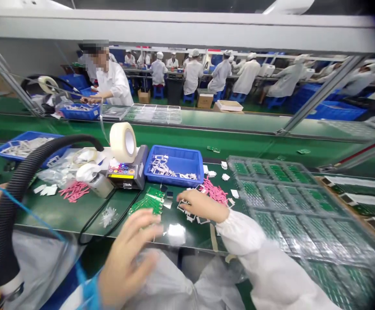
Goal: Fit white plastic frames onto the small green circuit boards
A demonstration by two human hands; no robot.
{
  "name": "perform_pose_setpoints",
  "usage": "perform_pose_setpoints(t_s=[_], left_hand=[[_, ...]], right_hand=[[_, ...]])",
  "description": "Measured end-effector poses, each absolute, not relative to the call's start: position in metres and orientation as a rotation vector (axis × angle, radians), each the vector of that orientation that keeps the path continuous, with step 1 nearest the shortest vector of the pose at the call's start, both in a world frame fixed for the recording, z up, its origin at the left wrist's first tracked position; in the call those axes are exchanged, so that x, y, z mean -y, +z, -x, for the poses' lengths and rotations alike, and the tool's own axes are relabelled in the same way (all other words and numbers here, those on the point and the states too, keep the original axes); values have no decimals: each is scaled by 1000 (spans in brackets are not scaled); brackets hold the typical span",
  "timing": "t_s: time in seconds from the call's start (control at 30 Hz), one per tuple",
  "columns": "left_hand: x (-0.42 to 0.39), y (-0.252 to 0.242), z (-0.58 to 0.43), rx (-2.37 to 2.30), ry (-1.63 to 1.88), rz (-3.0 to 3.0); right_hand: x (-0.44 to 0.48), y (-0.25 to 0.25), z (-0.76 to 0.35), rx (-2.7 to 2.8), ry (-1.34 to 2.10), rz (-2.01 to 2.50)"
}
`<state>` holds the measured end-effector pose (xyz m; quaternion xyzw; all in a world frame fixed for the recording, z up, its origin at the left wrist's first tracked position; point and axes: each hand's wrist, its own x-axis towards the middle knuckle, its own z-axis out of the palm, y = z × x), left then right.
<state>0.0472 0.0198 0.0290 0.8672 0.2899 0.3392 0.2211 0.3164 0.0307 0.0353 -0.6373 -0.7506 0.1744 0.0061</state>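
Observation:
My left hand (129, 258) hangs near the table's front edge, blurred, with its fingers spread and nothing in them. Its fingertips are close to a stack of small green circuit boards (148, 202). My right hand (203, 206) reaches forward, palm down, onto a scatter of small white frame parts (190, 215). Its fingertips curl onto the parts, and I cannot see whether they grip one. Pink strips (215, 191) lie just beyond that hand. A small shiny clear piece (176, 234) rests on the mat between my hands.
A blue bin (174, 165) of white frames stands behind the boards, beside a tape dispenser (127, 165) with a big roll. Clear trays of green boards (290, 202) fill the right. A black corrugated hose (9, 206) curves at left. People in white coats work at benches behind.

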Motion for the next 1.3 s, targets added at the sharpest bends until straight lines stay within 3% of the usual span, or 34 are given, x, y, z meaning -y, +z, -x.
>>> perform_pose_setpoints(t_s=[0.17,0.27,0.77,1.0,1.3], left_hand=[[-75,-24,-103,-1043,312,-2690],[-94,-46,-116,-1023,198,-2734],[-99,-65,-89,-1088,505,-2652],[-100,-43,-84,-1042,750,-2566],[-55,-26,-171,-775,456,-2578]], right_hand=[[-50,-2,-274,2200,384,2041],[-51,-20,-262,2109,308,2111],[-38,-30,-274,1789,403,1972],[-11,-11,-296,1423,479,1850],[27,6,-330,765,449,1602]])
